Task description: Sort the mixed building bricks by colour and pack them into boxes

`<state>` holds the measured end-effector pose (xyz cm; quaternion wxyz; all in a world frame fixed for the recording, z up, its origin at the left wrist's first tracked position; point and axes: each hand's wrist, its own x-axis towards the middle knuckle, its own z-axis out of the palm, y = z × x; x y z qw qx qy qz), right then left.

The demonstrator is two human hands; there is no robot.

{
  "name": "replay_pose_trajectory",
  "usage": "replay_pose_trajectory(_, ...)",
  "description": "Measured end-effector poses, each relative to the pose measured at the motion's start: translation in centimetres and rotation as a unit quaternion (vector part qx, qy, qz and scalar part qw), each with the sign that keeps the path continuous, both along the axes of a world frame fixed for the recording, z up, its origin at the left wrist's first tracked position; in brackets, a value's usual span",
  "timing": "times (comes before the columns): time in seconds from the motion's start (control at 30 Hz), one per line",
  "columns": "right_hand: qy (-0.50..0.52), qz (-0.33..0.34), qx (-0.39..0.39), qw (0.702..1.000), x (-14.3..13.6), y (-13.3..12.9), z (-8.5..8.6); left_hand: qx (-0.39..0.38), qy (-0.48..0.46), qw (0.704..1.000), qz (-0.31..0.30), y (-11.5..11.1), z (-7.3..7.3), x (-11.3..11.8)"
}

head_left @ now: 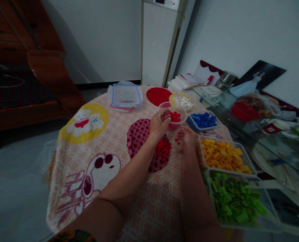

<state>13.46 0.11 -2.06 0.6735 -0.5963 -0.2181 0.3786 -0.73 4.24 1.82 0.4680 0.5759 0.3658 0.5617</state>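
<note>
Evidently both bare hands are busy around a clear round tub (173,127) that stands toward the far right part of a cloth-covered bench (154,201), with red pieces (175,116) lying inside it. The left hand (160,121) is at the near left side of the tub, its fingers bent inward by the rim, next to the red pieces; I cannot tell whether they pinch one. The right hand (187,137) is low over the cloth just in front of the tub, fingers partly curled near a few loose red bits (177,139), and whether they grip anything cannot be made out. A heap of red blocks (163,150) lies on the cloth beyond the left forearm, partly on a dark pink printed patch (136,137). Along the right edge, boxes hold blue pieces (204,120), then yellow pieces (222,155), then green pieces (233,200) nearest the person. White pieces (184,103) sit behind the tub, and a blue-edged lid (126,95) lies at the far left
</note>
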Motion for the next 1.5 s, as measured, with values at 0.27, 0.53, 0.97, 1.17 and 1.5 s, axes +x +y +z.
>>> replay_pose_trajectory(0.27,-0.011,0.000,-0.007,1.000,0.2,0.1,0.0,0.092,0.365,0.908,-0.186,-0.6,2.1,-3.0)
replay_pose_trajectory(0.53,-0.016,-0.004,-0.005,1.000,0.3,0.2,-0.3,0.149,0.569,0.768,-0.253,-2.7,1.2,-0.8)
replay_pose_trajectory(0.97,-0.015,-0.007,0.000,1.000,0.2,0.2,-0.2,0.133,0.555,0.782,-0.250,-2.4,0.6,-0.4)
replay_pose_trajectory(1.17,-0.014,-0.008,-0.002,1.000,0.2,0.2,-0.3,0.129,0.521,0.812,-0.231,-2.2,0.7,-0.6)
replay_pose_trajectory(1.5,-0.007,0.010,-0.012,1.000,0.4,0.3,-0.2,0.092,0.257,0.951,-0.143,-1.6,1.3,-0.5)
